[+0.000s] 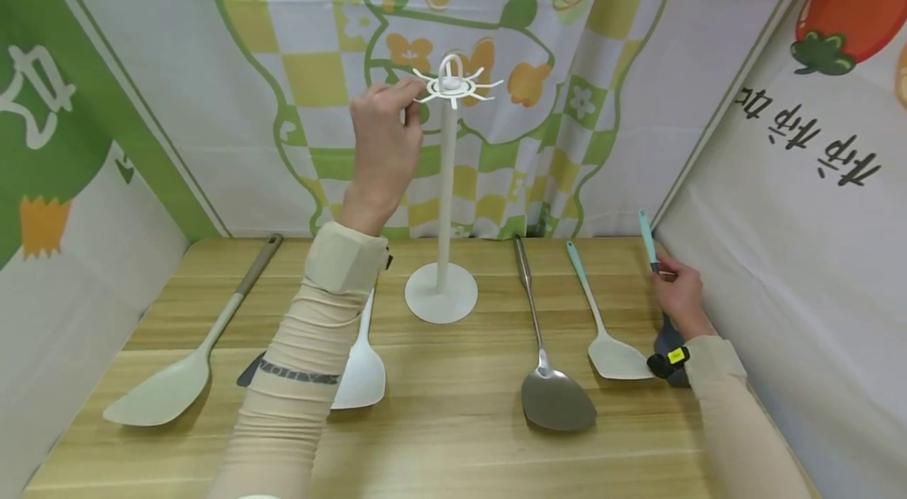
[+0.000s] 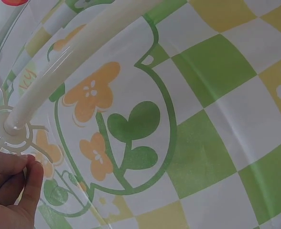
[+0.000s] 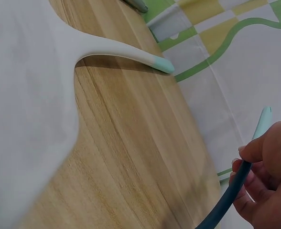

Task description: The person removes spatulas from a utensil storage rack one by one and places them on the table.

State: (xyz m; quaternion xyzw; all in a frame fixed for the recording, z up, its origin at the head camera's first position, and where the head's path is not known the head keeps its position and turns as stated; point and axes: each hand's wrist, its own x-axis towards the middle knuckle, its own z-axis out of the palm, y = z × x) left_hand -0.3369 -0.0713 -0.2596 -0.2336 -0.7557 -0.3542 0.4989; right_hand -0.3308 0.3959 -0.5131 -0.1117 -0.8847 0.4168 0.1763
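Observation:
At the top of a white utensil rack [image 1: 445, 200], my left hand [image 1: 384, 141] pinches one of the hooks fanning out from its ring. The left wrist view shows thumb and fingertip meeting at a hook [image 2: 44, 151]. On the far right, my right hand [image 1: 680, 296] grips the handle of a dark blue spatula [image 3: 229, 196] with a light teal tip. The spatula's handle is raised, while its dark head is partly hidden behind the wrist. Just left of it lies a white spatula [image 1: 615, 357] with a teal handle end.
A steel spatula [image 1: 558, 401] lies right of the rack. To the left lie a beige-green spatula [image 1: 166, 389] and a white one [image 1: 364, 377], with a dark utensil [image 1: 249, 370] mostly hidden under my left sleeve. Patterned curtains [image 1: 496, 160] border the wooden table [image 1: 453, 436].

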